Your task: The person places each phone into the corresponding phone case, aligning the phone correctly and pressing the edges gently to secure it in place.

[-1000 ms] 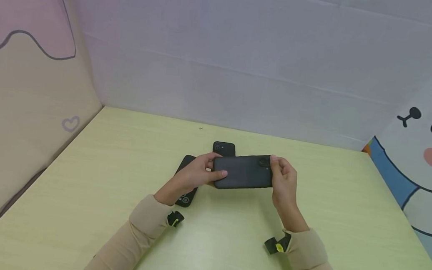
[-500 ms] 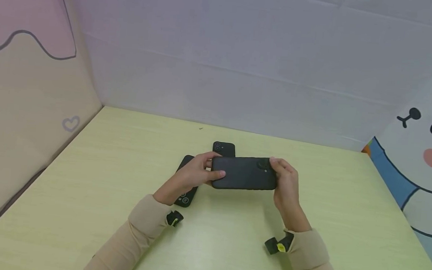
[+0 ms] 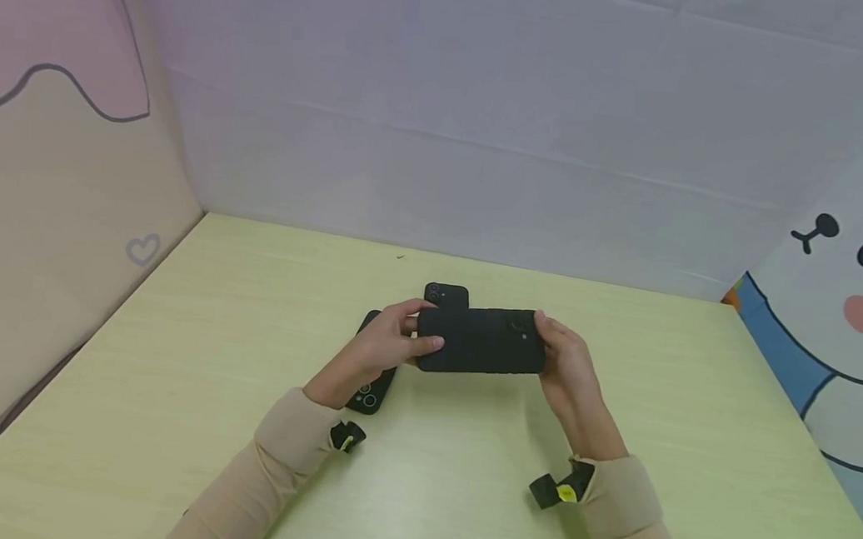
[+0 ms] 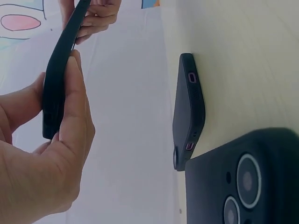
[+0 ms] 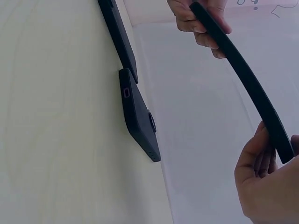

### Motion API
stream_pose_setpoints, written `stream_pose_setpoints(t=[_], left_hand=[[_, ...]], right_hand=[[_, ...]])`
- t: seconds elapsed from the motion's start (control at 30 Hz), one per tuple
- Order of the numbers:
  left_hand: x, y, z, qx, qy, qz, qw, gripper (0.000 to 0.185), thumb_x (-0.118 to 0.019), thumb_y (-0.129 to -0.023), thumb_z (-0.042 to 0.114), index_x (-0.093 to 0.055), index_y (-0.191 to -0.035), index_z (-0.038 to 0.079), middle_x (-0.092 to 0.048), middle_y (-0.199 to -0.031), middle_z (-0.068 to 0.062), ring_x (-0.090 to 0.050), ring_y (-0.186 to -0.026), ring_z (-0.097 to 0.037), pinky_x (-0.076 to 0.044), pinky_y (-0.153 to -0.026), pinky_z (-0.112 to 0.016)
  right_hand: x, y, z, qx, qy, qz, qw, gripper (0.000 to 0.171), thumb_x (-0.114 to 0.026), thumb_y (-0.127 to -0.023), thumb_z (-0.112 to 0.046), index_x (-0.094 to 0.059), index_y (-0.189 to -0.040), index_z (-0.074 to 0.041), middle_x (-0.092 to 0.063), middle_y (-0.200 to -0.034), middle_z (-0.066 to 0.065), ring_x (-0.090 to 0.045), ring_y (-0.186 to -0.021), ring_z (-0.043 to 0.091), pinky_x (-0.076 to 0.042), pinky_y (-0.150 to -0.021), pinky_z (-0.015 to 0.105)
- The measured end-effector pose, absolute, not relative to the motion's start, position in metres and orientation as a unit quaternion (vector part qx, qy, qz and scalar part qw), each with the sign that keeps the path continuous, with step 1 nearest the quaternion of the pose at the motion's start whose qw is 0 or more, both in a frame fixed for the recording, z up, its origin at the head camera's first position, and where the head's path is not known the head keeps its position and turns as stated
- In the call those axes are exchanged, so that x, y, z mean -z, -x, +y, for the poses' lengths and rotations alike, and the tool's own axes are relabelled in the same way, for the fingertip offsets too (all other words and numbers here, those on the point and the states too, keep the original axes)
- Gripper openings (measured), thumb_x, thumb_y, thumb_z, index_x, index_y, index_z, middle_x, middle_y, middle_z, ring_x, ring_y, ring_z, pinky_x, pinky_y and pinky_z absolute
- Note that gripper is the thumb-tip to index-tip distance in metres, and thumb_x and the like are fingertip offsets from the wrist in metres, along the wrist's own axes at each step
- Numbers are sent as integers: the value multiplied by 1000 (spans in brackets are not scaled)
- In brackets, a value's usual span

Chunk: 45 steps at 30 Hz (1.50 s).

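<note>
Both hands hold one black phone case (image 3: 482,341) crosswise above the table, its back toward me. My left hand (image 3: 389,343) grips its left end (image 4: 58,79), thumb on the back. My right hand (image 3: 564,362) grips the right end (image 5: 275,135) by the camera cutout. In the right wrist view the case bows slightly between the hands. Two more black phone cases lie on the table: one (image 3: 446,295) just behind the held case, one (image 3: 371,386) under my left wrist, camera rings showing (image 4: 247,179).
The pale green table (image 3: 170,351) is walled by panels: lilac at the back (image 3: 487,123), beige and pink on the left (image 3: 46,192), a cartoon face on the right (image 3: 850,299). Black wrist straps with yellow tags (image 3: 562,489) sit on both beige sleeves.
The held case has shifted slightly left and away from me, and both hands moved with it. The two cases on the table have not moved.
</note>
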<state>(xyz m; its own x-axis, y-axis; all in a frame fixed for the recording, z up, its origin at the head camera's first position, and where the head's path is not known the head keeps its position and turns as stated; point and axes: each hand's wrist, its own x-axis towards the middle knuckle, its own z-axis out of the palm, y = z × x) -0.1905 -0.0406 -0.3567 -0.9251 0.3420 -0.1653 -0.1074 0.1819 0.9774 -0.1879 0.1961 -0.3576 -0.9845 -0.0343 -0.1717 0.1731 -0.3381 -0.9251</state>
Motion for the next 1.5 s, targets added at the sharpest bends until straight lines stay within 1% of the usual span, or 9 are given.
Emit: stream_pose_setpoints(t=[0.13, 0.3, 0.4, 0.53, 0.63, 0.83, 1.0, 1.23, 1.5], left_hand=[[358, 192, -41, -647, -61, 740, 174, 53, -62, -85, 3, -41, -133, 10, -60, -114, -20, -66, -88, -26, -54, -74, -34], [359, 193, -41, -662, -50, 725, 186, 56, -63, -85, 3, -38, -135, 10, -59, -115, -21, -66, -83, -21, -54, -74, -34], [359, 193, -43, -662, -67, 719, 202, 49, -61, -86, 4, -42, -130, 7, -61, -110, -21, -67, -81, -20, -55, -73, -35], [358, 195, -46, -650, -94, 718, 228, 28, -55, -91, 9, -49, -117, 0, -66, -94, -18, -69, -77, -22, -55, -69, -36], [357, 196, -48, -637, -101, 725, 244, 22, -51, -94, 13, -52, -111, -1, -67, -87, -15, -69, -74, -22, -55, -67, -36], [359, 197, -51, -601, -128, 744, 264, 22, -56, -91, 13, -58, -109, -1, -65, -91, -12, -66, -71, -17, -54, -73, -39], [360, 196, -50, -610, -148, 729, 272, 22, -55, -91, 9, -57, -108, -6, -65, -91, -13, -64, -69, -15, -53, -75, -43], [361, 196, -46, -656, -96, 703, 258, 22, -54, -91, 8, -55, -108, -6, -63, -85, -9, -64, -64, -14, -55, -64, -28], [359, 189, -38, -689, -69, 676, 253, 21, -53, -92, 7, -53, -108, -6, -62, -89, -10, -65, -71, -15, -55, -72, -31]], right_hand=[[357, 187, 194, 819, -50, 569, 52, 25, -51, -94, -23, -65, -75, -17, -57, -76, -9, -53, -67, 4, -38, -80, 22], [356, 185, 194, 815, -48, 577, 28, 22, -55, -92, -18, -65, -72, -17, -56, -77, -8, -54, -62, 4, -44, -68, 18], [355, 184, 194, 814, -53, 578, 14, 23, -56, -91, -14, -66, -71, -17, -57, -74, -7, -55, -60, 4, -45, -65, 17], [355, 184, 193, 817, -67, 572, 5, 27, -56, -91, -11, -68, -67, -17, -58, -71, -7, -56, -60, 5, -45, -66, 17], [355, 184, 191, 818, -77, 570, 7, 27, -57, -90, -11, -69, -67, -17, -60, -72, -7, -57, -63, 5, -45, -70, 17], [355, 186, 191, 815, -89, 573, 12, 23, -60, -88, -12, -70, -68, -18, -62, -77, -7, -58, -74, 5, -46, -75, 17], [354, 188, 193, 809, -93, 579, 27, 19, -62, -87, -19, -70, -70, -16, -61, -86, -7, -56, -83, 5, -45, -80, 17], [352, 188, 197, 822, -74, 564, 36, 21, -58, -90, -23, -70, -73, -16, -63, -72, -6, -59, -66, 6, -48, -71, 21], [351, 186, 204, 812, -78, 577, 37, 21, -56, -91, -15, -67, -74, -14, -64, -69, -4, -60, -66, 8, -50, -66, 20]])
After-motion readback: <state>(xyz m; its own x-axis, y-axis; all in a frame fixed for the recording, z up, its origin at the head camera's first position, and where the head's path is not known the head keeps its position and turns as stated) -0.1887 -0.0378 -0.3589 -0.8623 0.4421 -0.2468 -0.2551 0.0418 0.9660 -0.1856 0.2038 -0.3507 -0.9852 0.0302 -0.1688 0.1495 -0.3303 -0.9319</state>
